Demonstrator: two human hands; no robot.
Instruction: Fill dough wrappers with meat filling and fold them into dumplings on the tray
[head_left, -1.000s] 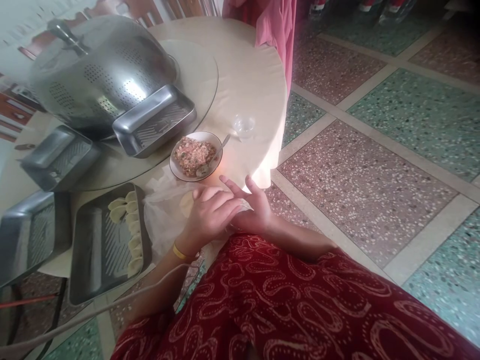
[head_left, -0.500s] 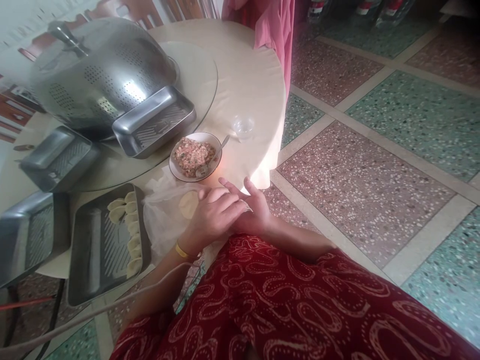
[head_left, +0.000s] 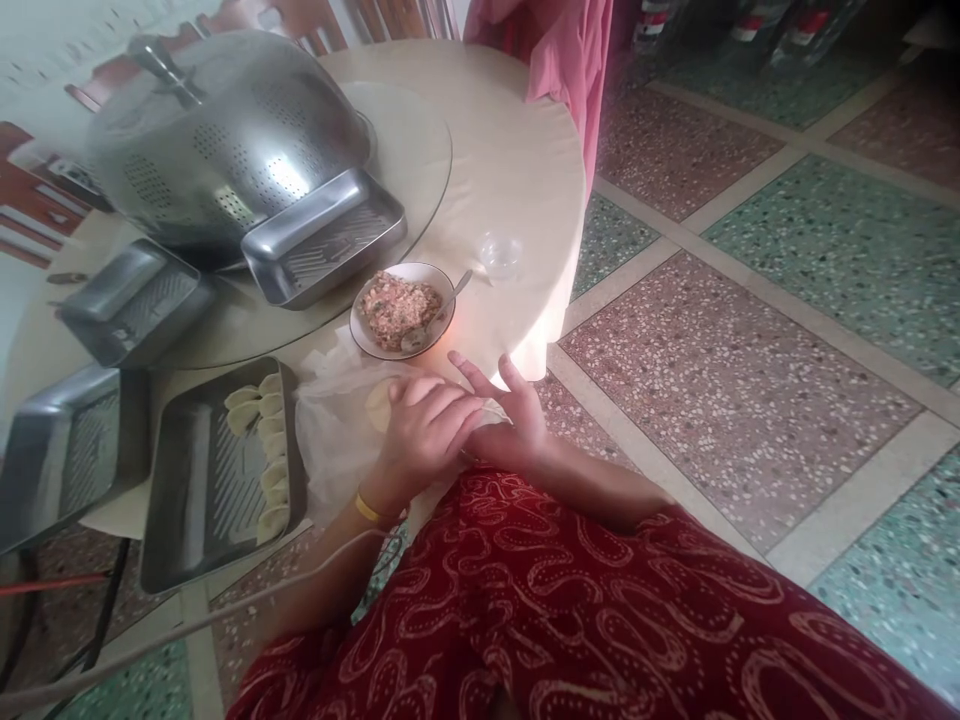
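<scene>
My left hand (head_left: pixel 431 418), with a yellow band at its wrist, lies over my right hand (head_left: pixel 514 415) near the table's edge. The right palm is turned up, two of its digits stretched out and apart. A pale dumpling wrapper (head_left: pixel 491 407) shows only as a thin edge between the hands; the left fingers curl over and hide most of it. Beside the left hand, a round wrapper (head_left: pixel 379 404) lies on a clear plastic bag (head_left: pixel 330 425). Beyond them stands a white bowl of minced filling (head_left: pixel 401 308) with a spoon (head_left: pixel 456 292) in it.
At the left, a metal tray (head_left: pixel 180 480) holds several folded dumplings (head_left: pixel 271 440). More metal trays (head_left: pixel 330 240) and a large perforated pot (head_left: pixel 225 150) stand on the round table (head_left: pixel 510 150). A small clear bowl (head_left: pixel 500 255) sits near the edge. A cable (head_left: pixel 247 603) crosses my left arm.
The whole view has shifted slightly, with the table things a little further right. My left fingers have moved slightly over the right palm, and the wrapper's edge shows less.
</scene>
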